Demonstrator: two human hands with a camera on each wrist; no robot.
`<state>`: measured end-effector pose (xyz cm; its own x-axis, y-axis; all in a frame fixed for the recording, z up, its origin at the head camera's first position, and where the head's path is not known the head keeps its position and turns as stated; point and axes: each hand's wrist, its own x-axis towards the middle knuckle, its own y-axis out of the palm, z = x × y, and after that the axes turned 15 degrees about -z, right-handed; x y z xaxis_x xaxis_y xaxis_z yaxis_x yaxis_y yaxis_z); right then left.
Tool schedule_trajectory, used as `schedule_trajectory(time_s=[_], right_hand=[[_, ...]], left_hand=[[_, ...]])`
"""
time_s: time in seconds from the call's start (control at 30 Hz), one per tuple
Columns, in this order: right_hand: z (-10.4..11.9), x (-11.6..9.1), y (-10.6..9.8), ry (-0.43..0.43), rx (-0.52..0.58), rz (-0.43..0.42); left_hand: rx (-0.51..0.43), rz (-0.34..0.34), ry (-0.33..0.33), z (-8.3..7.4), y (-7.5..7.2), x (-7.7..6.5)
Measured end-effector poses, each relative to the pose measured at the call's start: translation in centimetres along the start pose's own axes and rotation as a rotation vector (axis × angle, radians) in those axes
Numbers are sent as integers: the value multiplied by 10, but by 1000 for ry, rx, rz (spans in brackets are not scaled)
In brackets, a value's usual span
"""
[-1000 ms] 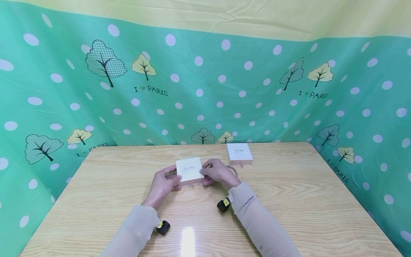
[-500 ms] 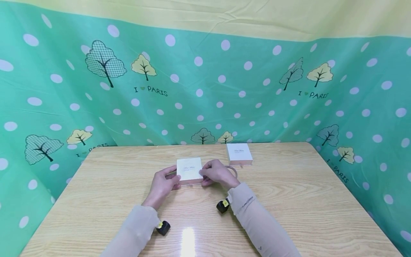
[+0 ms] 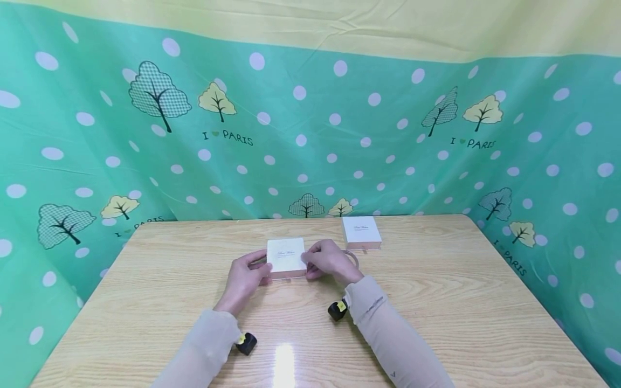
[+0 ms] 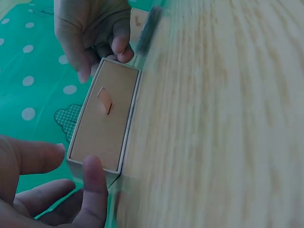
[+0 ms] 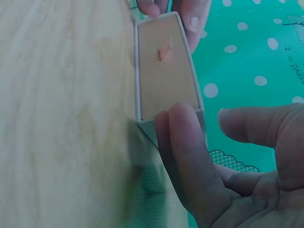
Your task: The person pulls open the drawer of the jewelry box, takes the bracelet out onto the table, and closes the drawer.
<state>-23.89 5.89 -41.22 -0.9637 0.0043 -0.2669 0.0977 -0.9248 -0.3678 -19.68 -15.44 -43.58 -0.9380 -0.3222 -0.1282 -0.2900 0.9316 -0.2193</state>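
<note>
A white gift box with dark lettering on top and a pink drawer front lies at the middle of the table, drawer facing me. A small ribbon pull tab sticks out of the drawer, which is pushed in flush. My left hand holds the box's left side, thumb at the front corner. At the opposite side my right hand grips the box, thumb at the top edge and the other fingers lower down.
A second white gift box of the same look stands farther back to the right. Partly hidden behind my right hand is a round ring-shaped thing. A green dotted cloth hangs behind the wooden table.
The box has turned slightly between my hands, so its front edge now lies straighter toward me. Both hands keep nearly the same place.
</note>
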Motion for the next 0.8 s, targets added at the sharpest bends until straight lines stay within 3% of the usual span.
schedule_trajectory(time_s=[0.17,0.4,0.57,0.8], right_hand=[[4,1,-10,-25,-23,-24],[9,1,-33,-40,40,-74],[6,2,-49,-59,40,-109],[-2,7,-77,-98,1,-152]], left_hand=[[62,-64,44,-7,-8,2],[-14,-92,83,-25,-7,-3],[-71,-68,113,-40,8,-9],[-113,-4,146,-56,43,-19]])
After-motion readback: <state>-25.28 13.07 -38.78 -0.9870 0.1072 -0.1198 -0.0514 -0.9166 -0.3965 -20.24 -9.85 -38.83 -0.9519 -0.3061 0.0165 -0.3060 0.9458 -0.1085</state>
